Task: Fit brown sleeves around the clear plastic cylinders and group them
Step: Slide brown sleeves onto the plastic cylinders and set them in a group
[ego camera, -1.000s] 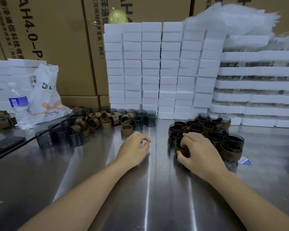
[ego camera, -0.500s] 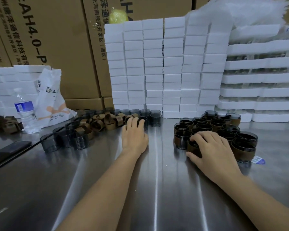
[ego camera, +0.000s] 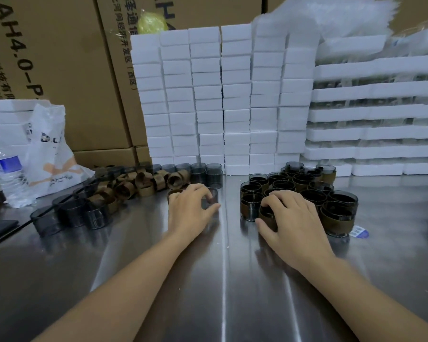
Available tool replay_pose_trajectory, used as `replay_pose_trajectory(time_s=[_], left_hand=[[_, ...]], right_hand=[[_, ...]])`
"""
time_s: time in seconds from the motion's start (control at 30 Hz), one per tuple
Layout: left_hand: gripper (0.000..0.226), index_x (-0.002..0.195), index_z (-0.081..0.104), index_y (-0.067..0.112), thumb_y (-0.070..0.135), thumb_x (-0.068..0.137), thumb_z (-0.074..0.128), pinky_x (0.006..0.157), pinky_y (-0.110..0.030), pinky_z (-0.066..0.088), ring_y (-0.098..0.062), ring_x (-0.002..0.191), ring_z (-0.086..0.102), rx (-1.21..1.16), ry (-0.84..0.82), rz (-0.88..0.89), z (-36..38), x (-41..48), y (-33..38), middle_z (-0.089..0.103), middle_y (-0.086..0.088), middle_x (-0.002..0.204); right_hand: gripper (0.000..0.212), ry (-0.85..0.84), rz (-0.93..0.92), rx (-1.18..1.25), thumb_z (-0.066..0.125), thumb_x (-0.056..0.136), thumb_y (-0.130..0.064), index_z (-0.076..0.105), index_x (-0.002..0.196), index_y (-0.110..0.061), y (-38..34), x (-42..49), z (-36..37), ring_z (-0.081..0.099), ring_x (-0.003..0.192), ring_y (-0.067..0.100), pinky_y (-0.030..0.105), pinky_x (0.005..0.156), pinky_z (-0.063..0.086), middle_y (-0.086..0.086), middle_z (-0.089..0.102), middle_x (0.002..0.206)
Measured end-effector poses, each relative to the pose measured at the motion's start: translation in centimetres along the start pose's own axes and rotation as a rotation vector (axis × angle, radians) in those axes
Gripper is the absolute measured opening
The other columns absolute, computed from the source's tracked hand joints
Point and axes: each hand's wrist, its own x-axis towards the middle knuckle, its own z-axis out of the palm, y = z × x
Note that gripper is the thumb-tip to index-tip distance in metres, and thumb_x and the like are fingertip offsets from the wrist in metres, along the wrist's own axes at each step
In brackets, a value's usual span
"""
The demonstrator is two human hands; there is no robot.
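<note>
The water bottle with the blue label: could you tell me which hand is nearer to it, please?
Left. The left hand is to the right of the water bottle; the right hand lies farther right, on the sleeved cylinders.

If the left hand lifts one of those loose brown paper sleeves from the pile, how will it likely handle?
The loose brown sleeves look like thin open bands, several bent out of round, so probably light and easily squashed. Many lie on their sides in a jumble, so one may roll on the smooth steel table when nudged. The left hand would likely need only a soft pinch.
</note>
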Motion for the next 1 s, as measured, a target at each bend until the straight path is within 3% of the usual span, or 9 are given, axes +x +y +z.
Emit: replay_pose_trajectory(time_s=[0.07,0.17,0.33,0.47,0.63,0.77,0.83,0.9,1.0], left_hand=[[0.032,0.097,0.064,0.032,0.030,0.082,0.092,0.098,-0.026,0.045,0.003,0.109,0.056,-0.246,0.111,0.012,-1.2,-1.8,2.1,0.057,0.022,0.118],[0.055,0.114,0.061,0.038,0.027,0.075,0.097,0.097,-0.010,0.042,-0.001,0.119,0.056,-0.426,0.264,0.144,-3.8,-3.5,5.8,0.055,0.019,0.122],[0.059,0.121,0.062,0.031,0.022,0.074,0.097,0.099,-0.025,0.049,-0.013,0.118,0.062,-0.545,0.443,0.278,-7.2,-5.1,11.3,0.062,0.019,0.122],[0.074,0.137,0.056,0.034,0.013,0.079,0.096,0.106,-0.036,0.051,-0.021,0.129,0.062,-0.655,0.460,0.321,-8.0,-5.8,12.5,0.060,0.020,0.136],[0.081,0.145,0.054,0.032,0.019,0.078,0.098,0.110,-0.034,0.051,-0.020,0.135,0.060,-0.844,0.367,0.153,-7.7,-5.9,12.1,0.062,0.016,0.138],[0.081,0.147,0.057,0.033,0.028,0.077,0.097,0.109,-0.020,0.047,-0.009,0.137,0.060,-0.907,0.345,0.034,-7.7,-5.8,12.1,0.067,0.018,0.136],[0.075,0.144,0.058,0.035,0.035,0.078,0.095,0.105,-0.029,0.052,-0.012,0.128,0.067,-1.050,0.290,-0.087,-8.0,-5.6,12.3,0.074,0.011,0.130],[0.068,0.143,0.060,0.029,0.045,0.084,0.090,0.099,-0.033,0.056,-0.017,0.119,0.074,-1.286,0.132,-0.277,-8.6,-5.2,12.4,0.080,0.003,0.120],[0.068,0.136,0.073,0.014,0.067,0.093,0.071,0.098,-0.032,0.056,-0.017,0.112,0.078,-1.582,-0.284,-0.573,-9.2,-4.9,12.3,0.081,-0.006,0.121]], right_hand=[[0.041,0.013,-0.016,0.046,0.069,0.100,-0.042,0.064,0.137,-0.025,-0.8,0.0,-0.5,0.049,0.139,0.018,0.035,0.115,0.033,-0.008,0.059,0.139],[0.054,0.073,-0.029,0.176,0.073,0.099,-0.036,0.059,0.148,-0.021,-2.3,0.1,-0.9,0.054,0.135,0.018,0.035,0.112,0.038,-0.005,0.064,0.139],[0.054,0.265,-0.027,0.482,0.074,0.093,-0.032,0.054,0.143,-0.031,-4.5,-0.1,-0.8,0.058,0.113,0.007,0.036,0.098,0.048,-0.023,0.062,0.124],[0.056,0.405,0.001,0.587,0.073,0.094,-0.045,0.049,0.145,-0.041,-5.0,0.1,-0.8,0.056,0.120,-0.004,0.030,0.101,0.047,-0.031,0.058,0.129],[0.063,0.379,0.013,0.674,0.074,0.095,-0.038,0.043,0.146,-0.055,-4.9,0.0,-0.8,0.067,0.116,0.011,0.051,0.100,0.053,-0.019,0.069,0.124],[0.058,0.318,0.019,0.690,0.068,0.093,-0.051,0.037,0.141,-0.064,-5.1,-0.2,-0.9,0.067,0.112,0.011,0.048,0.099,0.054,-0.019,0.069,0.120],[0.049,0.292,0.015,0.715,0.067,0.096,-0.057,0.044,0.138,-0.058,-5.2,-0.2,-0.8,0.065,0.113,0.012,0.042,0.097,0.055,-0.019,0.066,0.123],[0.047,0.294,0.002,0.745,0.069,0.097,-0.056,0.051,0.139,-0.047,-5.3,-0.2,-0.9,0.065,0.115,0.013,0.034,0.097,0.053,-0.016,0.066,0.126],[0.050,0.310,-0.018,0.741,0.071,0.094,-0.051,0.054,0.138,-0.037,-5.2,-0.2,-1.2,0.064,0.118,0.015,0.020,0.095,0.047,-0.016,0.065,0.128]])
